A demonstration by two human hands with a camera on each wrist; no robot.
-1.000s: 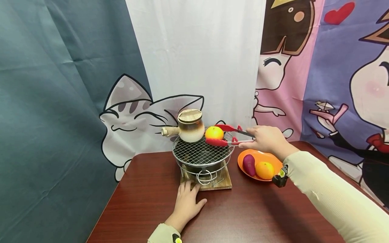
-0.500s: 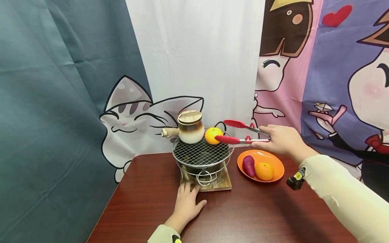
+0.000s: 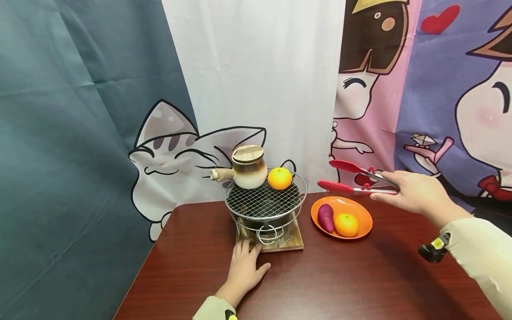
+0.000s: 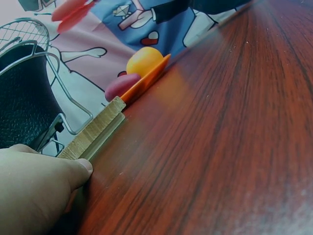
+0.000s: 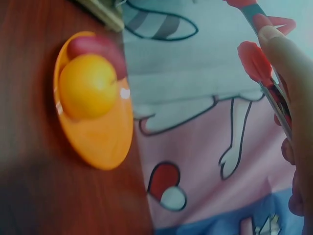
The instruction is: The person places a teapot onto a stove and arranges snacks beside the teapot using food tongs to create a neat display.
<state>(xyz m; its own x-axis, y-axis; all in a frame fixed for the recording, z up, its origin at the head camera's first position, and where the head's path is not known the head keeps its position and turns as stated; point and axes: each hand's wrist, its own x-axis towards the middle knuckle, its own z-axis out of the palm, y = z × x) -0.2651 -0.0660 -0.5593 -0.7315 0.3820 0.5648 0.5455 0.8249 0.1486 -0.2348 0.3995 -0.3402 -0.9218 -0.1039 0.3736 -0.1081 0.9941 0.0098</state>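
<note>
My right hand (image 3: 418, 195) grips a pair of red-tipped tongs (image 3: 340, 187), held in the air above and behind the orange plate (image 3: 360, 211). The tong tips stand apart with nothing between them. An orange (image 3: 279, 178) sits on the wire mesh of a small round grill (image 3: 262, 206), beside a clay pot (image 3: 251, 175) with a wooden lid and a side handle. My left hand (image 3: 245, 272) lies on the table, its spread fingertips touching the front left edge of the wooden board (image 3: 296, 240) under the grill.
On the plate lie a purple sweet potato (image 3: 326, 218) and a second orange (image 3: 346, 225). The reddish-brown table (image 3: 320, 284) ends at a printed cloth backdrop (image 3: 272, 80) behind the grill.
My right hand has drawn the tongs off the orange and moved right, leaving the orange on the grill beside the pot. The left hand has stayed in place.
</note>
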